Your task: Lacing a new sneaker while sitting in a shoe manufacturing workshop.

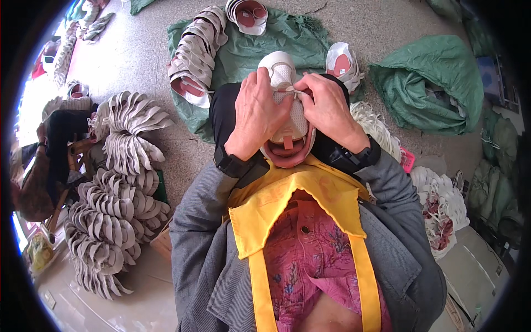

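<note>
The floor is speckled grey stone (138, 50), lit brightly by daylight from the left edge. A crumpled green cloth sheet (287, 41) lies spread on it, and a stuffed green woven sack (437, 83) slumps to the right. Curved rows of stacked grey shoe uppers (119, 205) snake across the left side.

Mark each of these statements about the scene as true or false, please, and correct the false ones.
1. Both hands are on the white shoe. True.
2. The left hand is resting on the floor. False: it holds the shoe's side.
3. The right hand pinches a white lace. True.
4. The cloth spread on the floor is red. False: it is green.
5. Stacks of grey shoe pieces lie to the person's left. True.
</note>
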The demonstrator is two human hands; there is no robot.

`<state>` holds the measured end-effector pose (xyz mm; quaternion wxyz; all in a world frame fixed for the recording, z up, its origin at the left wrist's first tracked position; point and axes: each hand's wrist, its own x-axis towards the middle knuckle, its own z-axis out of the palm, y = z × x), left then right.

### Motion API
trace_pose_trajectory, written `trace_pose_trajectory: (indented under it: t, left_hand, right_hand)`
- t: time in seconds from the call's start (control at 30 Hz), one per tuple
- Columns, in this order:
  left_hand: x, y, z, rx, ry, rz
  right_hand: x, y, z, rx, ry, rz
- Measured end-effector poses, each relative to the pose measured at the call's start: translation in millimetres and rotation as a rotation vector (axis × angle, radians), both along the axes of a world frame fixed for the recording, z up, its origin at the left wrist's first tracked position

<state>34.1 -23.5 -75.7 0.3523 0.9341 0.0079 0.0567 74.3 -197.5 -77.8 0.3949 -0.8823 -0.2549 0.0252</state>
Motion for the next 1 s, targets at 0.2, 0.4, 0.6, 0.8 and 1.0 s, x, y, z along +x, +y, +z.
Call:
trace_pose_trajectory:
  t: [0.2,0.4,0.6,0.8,1.0]
  left_hand:
    - [0,1,0,-0.012,-0.015,0.000]
    - [1,2,1,-0.029,0.001,0.011]
    - [1,2,-4,-0.026,-0.052,0.010]
    - [-1,30,-12,-0.220,-0.009,-0.112]
    - [-2,38,11,-0.055,-0.031,-0.265]
  right_hand:
    - [3,-3,1,0.060,0.085,-0.014]
    - [15,-4,11,0.101,0.176,0.096]
    - [17,3,25,-0.275,-0.318,0.367]
    - [23,8,37,-0.454,-0.447,0.478]
    - [32,11,30,-0.417,-0.557,0.560]
